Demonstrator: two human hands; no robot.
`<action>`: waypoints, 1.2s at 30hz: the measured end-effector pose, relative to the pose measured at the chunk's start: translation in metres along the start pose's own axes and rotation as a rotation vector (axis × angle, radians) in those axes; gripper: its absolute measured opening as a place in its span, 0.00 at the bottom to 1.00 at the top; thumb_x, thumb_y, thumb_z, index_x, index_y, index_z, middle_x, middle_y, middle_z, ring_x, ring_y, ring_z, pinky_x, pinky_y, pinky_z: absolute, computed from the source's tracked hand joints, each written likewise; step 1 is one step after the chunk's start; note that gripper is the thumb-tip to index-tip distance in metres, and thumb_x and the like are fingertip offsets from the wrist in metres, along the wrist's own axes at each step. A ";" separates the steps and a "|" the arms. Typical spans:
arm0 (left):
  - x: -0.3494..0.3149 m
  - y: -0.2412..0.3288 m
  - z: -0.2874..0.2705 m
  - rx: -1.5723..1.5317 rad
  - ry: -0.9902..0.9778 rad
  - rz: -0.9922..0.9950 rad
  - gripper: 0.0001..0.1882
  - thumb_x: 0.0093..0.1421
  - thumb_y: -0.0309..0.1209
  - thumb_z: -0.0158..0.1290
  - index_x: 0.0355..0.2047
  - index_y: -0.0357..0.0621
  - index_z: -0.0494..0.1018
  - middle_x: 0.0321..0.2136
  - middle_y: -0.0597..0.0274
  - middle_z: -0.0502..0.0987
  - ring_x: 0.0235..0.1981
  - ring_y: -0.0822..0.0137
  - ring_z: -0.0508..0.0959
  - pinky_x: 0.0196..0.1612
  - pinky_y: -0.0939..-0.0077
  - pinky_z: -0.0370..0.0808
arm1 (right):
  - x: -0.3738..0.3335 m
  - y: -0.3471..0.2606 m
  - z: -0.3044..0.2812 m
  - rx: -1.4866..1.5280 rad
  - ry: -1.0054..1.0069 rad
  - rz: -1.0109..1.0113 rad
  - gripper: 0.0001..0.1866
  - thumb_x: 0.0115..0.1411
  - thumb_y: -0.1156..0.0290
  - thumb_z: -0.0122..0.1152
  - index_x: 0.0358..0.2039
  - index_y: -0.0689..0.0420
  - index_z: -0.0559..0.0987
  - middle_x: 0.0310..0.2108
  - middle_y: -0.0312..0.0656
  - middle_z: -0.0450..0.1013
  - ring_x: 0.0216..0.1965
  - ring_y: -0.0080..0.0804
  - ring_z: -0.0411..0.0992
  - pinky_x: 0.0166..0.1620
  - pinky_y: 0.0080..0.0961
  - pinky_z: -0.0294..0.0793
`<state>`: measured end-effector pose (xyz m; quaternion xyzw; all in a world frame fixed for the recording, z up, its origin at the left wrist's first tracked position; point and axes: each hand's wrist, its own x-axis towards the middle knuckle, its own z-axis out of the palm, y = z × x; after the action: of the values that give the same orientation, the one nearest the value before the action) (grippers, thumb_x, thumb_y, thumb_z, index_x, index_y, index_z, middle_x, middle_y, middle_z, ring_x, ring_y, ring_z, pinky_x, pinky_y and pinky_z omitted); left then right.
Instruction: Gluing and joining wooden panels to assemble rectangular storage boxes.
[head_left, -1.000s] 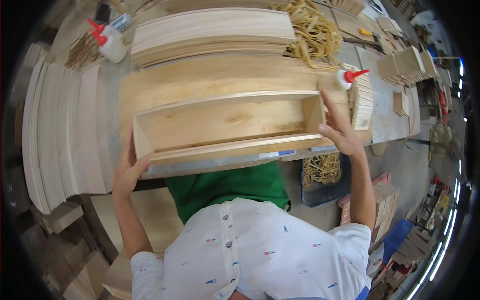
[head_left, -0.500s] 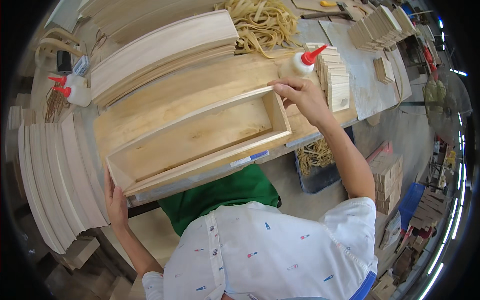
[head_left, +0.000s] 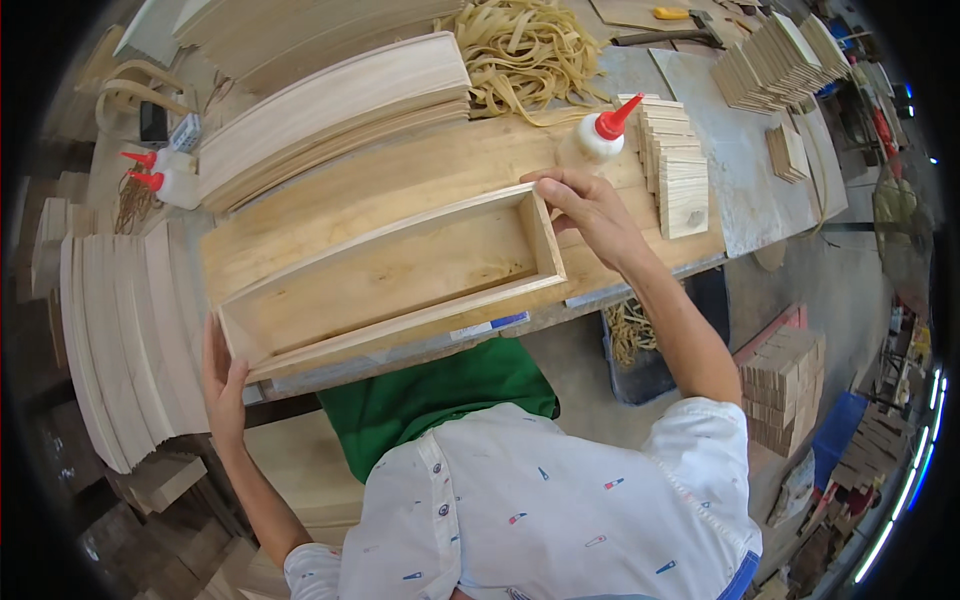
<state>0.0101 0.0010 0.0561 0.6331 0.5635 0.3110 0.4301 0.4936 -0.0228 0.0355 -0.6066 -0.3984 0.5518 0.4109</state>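
Note:
A long, shallow wooden frame (head_left: 400,309) with gently curved long sides lies aslant on the plywood board (head_left: 350,180) near the bench's front edge. Knotty wood shows inside it; whether that is its own bottom or the board I cannot tell. At its far right corner my right hand (head_left: 590,213) grips the rim, thumb on top. My left hand (head_left: 225,385) holds the left end, fingers along the outside and thumb by the near corner. Just beyond my right hand stands a white glue bottle (head_left: 592,145) with a red nozzle.
Curved boards are stacked behind the frame (head_left: 340,110) and at the left (head_left: 130,340). Small slats (head_left: 684,195) lie right of the glue bottle. Yellowish strips (head_left: 525,60) are heaped at the back, near a hammer (head_left: 680,38). Two glue bottles (head_left: 175,180) stand far left. A dark bin (head_left: 650,375) sits below.
Both hands keep their hold on the frame, its right end now slightly nearer my left. The whole view has shifted a little as my head moved.

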 end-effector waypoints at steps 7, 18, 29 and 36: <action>0.021 0.110 0.144 0.529 -0.046 0.582 0.21 0.52 0.31 0.62 0.46 0.38 0.74 0.46 0.51 0.75 0.50 0.51 0.72 0.55 0.61 0.67 | -0.016 0.038 -0.001 0.148 0.121 -0.130 0.23 0.68 0.57 0.49 0.54 0.61 0.75 0.41 0.35 0.73 0.39 0.20 0.70 0.39 0.18 0.73; 0.016 0.118 0.303 0.594 -0.034 0.821 0.17 0.44 0.37 0.66 0.20 0.43 0.68 0.21 0.59 0.69 0.25 0.58 0.72 0.28 0.63 0.69 | 0.006 0.028 0.005 -0.043 0.065 -0.158 0.23 0.65 0.52 0.54 0.47 0.59 0.80 0.32 0.33 0.73 0.31 0.19 0.69 0.32 0.19 0.71; 0.012 0.118 0.302 0.600 -0.047 0.767 0.14 0.45 0.33 0.63 0.23 0.41 0.70 0.23 0.57 0.70 0.27 0.53 0.73 0.30 0.61 0.70 | 0.009 0.032 0.012 -0.030 0.105 -0.230 0.23 0.65 0.54 0.54 0.46 0.62 0.79 0.31 0.35 0.74 0.31 0.21 0.70 0.34 0.21 0.73; 0.052 0.149 0.238 0.480 -0.165 0.849 0.19 0.52 0.28 0.60 0.45 0.38 0.72 0.42 0.49 0.74 0.46 0.50 0.72 0.49 0.60 0.69 | -0.032 0.056 0.013 0.070 0.157 -0.242 0.27 0.64 0.56 0.55 0.56 0.61 0.71 0.41 0.44 0.74 0.41 0.26 0.73 0.43 0.24 0.73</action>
<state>0.2947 0.0068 0.0808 0.9105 0.2756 0.2689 0.1507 0.4795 -0.0713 -0.0068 -0.5805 -0.4158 0.4627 0.5254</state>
